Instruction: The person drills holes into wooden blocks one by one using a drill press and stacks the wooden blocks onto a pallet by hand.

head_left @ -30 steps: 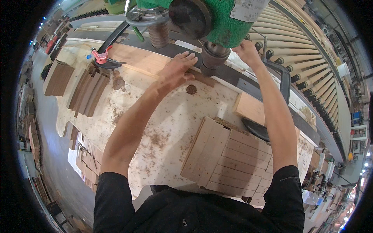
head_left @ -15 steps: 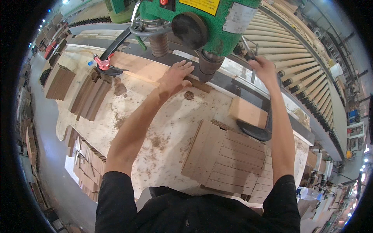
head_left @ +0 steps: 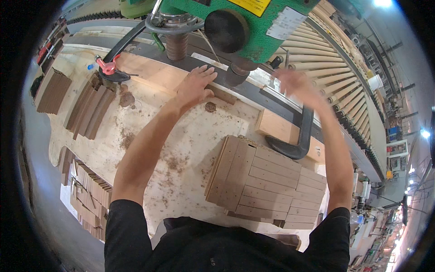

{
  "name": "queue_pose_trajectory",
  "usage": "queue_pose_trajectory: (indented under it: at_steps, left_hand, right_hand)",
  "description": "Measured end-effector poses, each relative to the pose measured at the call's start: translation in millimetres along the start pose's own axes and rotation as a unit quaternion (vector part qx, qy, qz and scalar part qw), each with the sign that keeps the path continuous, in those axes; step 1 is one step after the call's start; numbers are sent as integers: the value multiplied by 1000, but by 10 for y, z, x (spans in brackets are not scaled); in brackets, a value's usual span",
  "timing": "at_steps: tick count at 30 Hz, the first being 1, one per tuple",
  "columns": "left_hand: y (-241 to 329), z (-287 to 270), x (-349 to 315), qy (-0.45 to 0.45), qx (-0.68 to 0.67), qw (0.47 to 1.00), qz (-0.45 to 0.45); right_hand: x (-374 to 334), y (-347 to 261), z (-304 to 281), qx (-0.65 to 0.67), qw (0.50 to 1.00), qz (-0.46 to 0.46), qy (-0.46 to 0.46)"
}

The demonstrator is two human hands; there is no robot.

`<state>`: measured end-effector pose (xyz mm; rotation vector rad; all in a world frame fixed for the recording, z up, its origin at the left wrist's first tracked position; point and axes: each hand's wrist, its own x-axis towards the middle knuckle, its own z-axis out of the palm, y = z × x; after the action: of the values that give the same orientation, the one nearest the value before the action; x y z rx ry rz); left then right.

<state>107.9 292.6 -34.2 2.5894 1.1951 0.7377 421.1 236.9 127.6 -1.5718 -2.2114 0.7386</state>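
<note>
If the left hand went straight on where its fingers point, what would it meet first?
The left hand would probably meet the dark rail first; the two overlap in this view, so depth and contact are unclear.

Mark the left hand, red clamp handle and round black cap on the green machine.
Left hand [head_left: 195,87]: head view, back of the hand.
Red clamp handle [head_left: 108,67]: head view, its middle.
Round black cap [head_left: 226,31]: head view, centre of its face.
</note>
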Motion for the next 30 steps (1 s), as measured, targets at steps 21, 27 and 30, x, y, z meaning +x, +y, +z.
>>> queue_pose_trajectory:
  at_steps: [21, 27, 30]
  left_hand:
    - [-67, 85, -49, 52, -1, 999, 12]
    - [2, 63, -94, 87, 24, 995, 30]
    - [162, 2, -162, 163, 84, 983, 19]
  right_hand:
    - [158, -87, 614, -138, 970, -14, -198]
    - [245, -39, 1057, -291, 952, -85, -53]
    - [261, -6, 1170, -265, 951, -157, -15]
